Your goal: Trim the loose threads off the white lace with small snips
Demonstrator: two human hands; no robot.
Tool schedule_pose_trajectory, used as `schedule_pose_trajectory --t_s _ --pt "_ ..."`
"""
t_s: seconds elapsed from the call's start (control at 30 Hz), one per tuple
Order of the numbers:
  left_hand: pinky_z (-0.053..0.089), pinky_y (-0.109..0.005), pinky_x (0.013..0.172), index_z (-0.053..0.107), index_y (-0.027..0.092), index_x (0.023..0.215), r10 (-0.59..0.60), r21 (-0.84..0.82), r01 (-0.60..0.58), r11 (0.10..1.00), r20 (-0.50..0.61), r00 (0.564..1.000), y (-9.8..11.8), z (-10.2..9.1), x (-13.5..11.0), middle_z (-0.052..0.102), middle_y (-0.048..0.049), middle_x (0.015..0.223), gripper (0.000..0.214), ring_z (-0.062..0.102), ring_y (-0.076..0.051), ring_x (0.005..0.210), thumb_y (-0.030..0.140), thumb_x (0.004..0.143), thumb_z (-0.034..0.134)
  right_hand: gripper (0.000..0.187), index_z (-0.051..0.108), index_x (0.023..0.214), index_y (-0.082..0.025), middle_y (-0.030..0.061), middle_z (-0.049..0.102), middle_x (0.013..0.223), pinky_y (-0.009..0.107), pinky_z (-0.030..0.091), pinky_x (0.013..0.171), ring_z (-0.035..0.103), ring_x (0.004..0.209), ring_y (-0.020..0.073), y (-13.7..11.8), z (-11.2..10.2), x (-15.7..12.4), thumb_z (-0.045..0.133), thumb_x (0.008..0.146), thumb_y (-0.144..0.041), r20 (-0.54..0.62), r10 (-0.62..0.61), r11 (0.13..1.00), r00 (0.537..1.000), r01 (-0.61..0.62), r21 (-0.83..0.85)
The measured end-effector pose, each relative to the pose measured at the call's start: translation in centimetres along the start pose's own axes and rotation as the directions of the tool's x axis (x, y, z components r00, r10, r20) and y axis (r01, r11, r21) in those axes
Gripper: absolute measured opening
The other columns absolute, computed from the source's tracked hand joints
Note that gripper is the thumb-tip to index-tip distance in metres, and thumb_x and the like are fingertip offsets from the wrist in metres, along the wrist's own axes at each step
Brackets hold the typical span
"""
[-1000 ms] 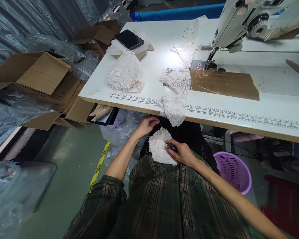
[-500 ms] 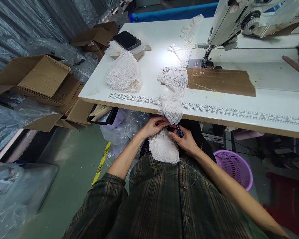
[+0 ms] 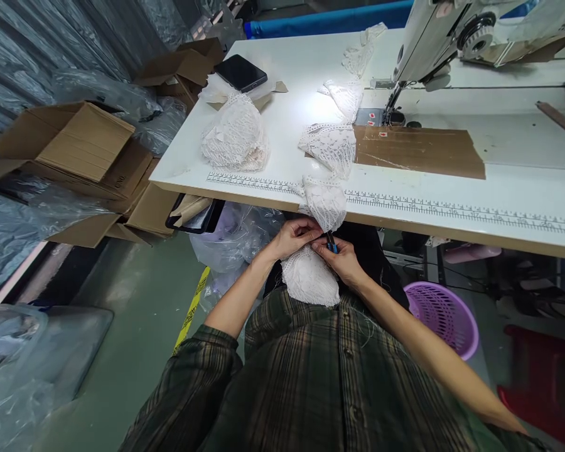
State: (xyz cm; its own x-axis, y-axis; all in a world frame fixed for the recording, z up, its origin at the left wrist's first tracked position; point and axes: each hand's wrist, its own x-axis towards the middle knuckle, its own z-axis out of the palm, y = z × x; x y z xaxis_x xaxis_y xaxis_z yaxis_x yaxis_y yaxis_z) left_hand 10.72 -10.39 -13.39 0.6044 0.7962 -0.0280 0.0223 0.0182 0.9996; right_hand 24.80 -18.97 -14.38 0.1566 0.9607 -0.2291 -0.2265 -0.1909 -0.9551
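Note:
My left hand (image 3: 295, 238) pinches the upper edge of a white lace piece (image 3: 311, 279) that hangs over my lap, just below the table edge. Closed around small blue and black thread snips (image 3: 331, 243), my right hand (image 3: 341, 258) also has its fingertips at the lace, close to the left fingertips. Above both hands another lace piece (image 3: 326, 204) drapes over the table edge. More lace pieces (image 3: 332, 147) trail behind it in a line up the tabletop. The tips of the snips are partly hidden by the lace.
A sewing machine (image 3: 424, 50) stands on the white table (image 3: 282, 63), with brown cardboard (image 3: 419, 150) by its needle. A lace pile (image 3: 235, 135) and a phone (image 3: 241, 73) lie left. Cardboard boxes (image 3: 75, 150) fill the left side; a purple basket (image 3: 445, 317) stands below right.
My right hand has moved slightly left, toward the left fingertips, and the snips have turned more upright. My left hand keeps its pinch on the lace.

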Motion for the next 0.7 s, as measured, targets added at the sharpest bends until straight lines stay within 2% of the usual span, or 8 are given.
schedule_pose_trajectory --t_s 0.07,0.2,0.27,0.4,0.53,0.7 --pt "0.051 -0.032 0.082 0.068 0.014 0.093 0.006 0.032 -0.007 0.999 0.012 1.0 0.2 -0.2 -0.2 0.071 -0.0071 0.093 0.034 0.066 -0.017 0.086 0.044 0.078 0.072 0.037 0.068 0.076 -0.019 -0.0065 0.044 0.051 0.023 0.026 0.042 0.032 0.045 0.0073 -0.2 0.2 -0.2 0.079 0.064 -0.051 -0.008 0.022 0.999 1.0 -0.022 0.03" --pt "0.051 -0.034 0.088 0.064 0.017 0.116 -0.02 0.172 -0.01 0.985 0.172 0.985 0.7 -0.7 -1.9 0.072 -0.0093 0.104 0.056 0.067 -0.021 0.097 0.034 0.066 0.084 0.043 0.068 0.082 -0.019 -0.0074 0.041 0.05 0.022 0.02 0.038 0.029 0.042 0.0063 -0.3 -0.4 -1.1 0.076 0.067 -0.058 -0.02 0.044 0.996 0.999 -0.042 0.084" --pt "0.049 -0.035 0.092 0.061 0.019 0.122 -0.032 0.217 -0.009 0.976 0.184 0.982 0.8 -0.7 -2.9 0.073 -0.0077 0.103 0.062 0.067 -0.021 0.1 0.03 0.066 0.085 0.041 0.068 0.083 -0.019 -0.007 0.043 0.051 0.021 0.019 0.038 0.03 0.041 0.0061 -0.2 -0.8 -1.6 0.077 0.068 -0.056 -0.013 0.06 0.99 0.998 -0.058 0.128" --pt "0.051 -0.029 0.084 0.058 0.015 0.126 -0.061 0.121 0.046 0.992 0.124 0.99 0.3 -0.1 -4.1 0.073 -0.0056 0.088 0.054 0.069 -0.016 0.087 0.029 0.078 0.075 0.036 0.069 0.082 -0.019 -0.0069 0.044 0.052 0.02 0.017 0.037 0.028 0.041 0.0045 -0.3 -1.2 -2.2 0.081 0.067 -0.05 0.032 0.09 0.964 0.995 -0.095 0.248" --pt "0.051 -0.026 0.076 0.057 0.013 0.126 -0.069 0.01 0.068 0.998 0.136 0.988 0.4 0.4 -4.4 0.073 -0.0062 0.087 0.054 0.068 -0.015 0.081 0.029 0.078 0.075 0.035 0.067 0.079 -0.02 -0.0071 0.044 0.051 0.02 0.016 0.035 0.026 0.04 0.0043 -0.8 -1.3 -2.4 0.079 0.068 -0.051 0.049 0.104 0.955 0.993 -0.113 0.274" --pt "0.051 -0.026 0.077 0.055 0.014 0.128 -0.071 0.001 0.072 0.997 0.151 0.986 1.2 0.5 -4.7 0.074 -0.0093 0.093 0.056 0.069 -0.017 0.088 0.032 0.078 0.075 0.032 0.069 0.079 -0.02 -0.0004 0.064 0.072 0.02 0.015 0.035 0.033 0.042 0.0042 -1.4 -1.2 -2.6 0.08 0.066 -0.047 0.028 0.1 0.94 0.995 -0.104 0.326"
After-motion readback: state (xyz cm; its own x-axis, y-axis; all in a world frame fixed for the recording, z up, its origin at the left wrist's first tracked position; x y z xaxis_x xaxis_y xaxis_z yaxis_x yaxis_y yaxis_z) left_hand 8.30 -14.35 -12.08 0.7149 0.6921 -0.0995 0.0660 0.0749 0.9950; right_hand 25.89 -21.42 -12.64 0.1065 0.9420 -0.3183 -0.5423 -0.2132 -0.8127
